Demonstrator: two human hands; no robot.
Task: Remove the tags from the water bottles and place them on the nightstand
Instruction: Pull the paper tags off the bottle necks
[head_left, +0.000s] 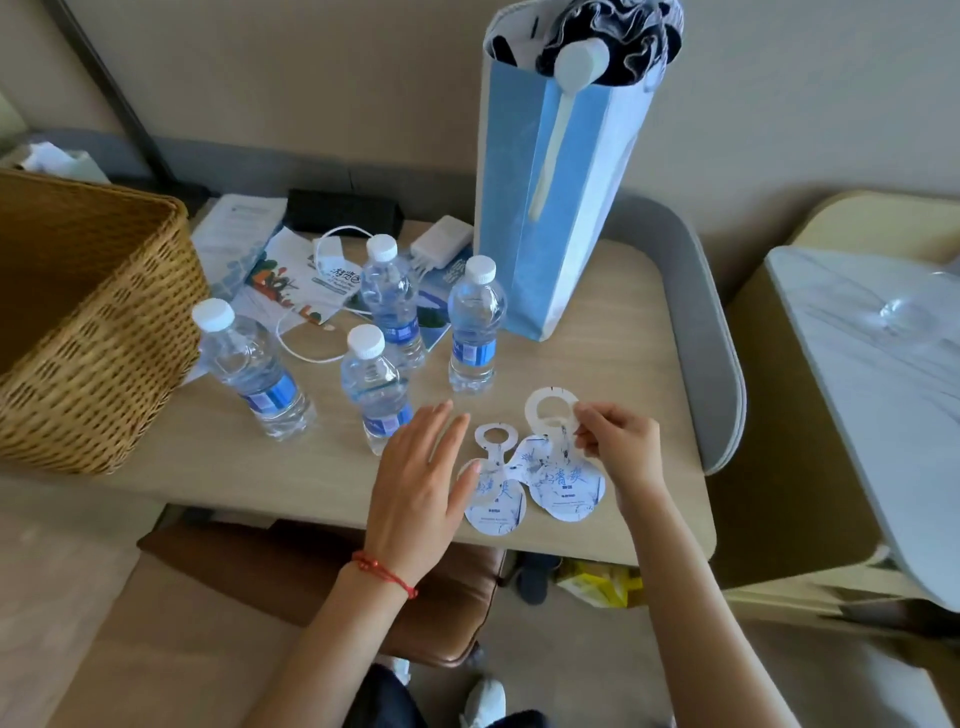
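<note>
Nearest, the left hand hovers flat with fingers spread, its tips over one paper tag lying on the tabletop. Beside it the right hand pinches another tag by its ring, partly overlapping the rest. Best to lower it flat onto the pile and press lightly so nothing slides. Beyond stand four water bottles, necks bare.
</note>
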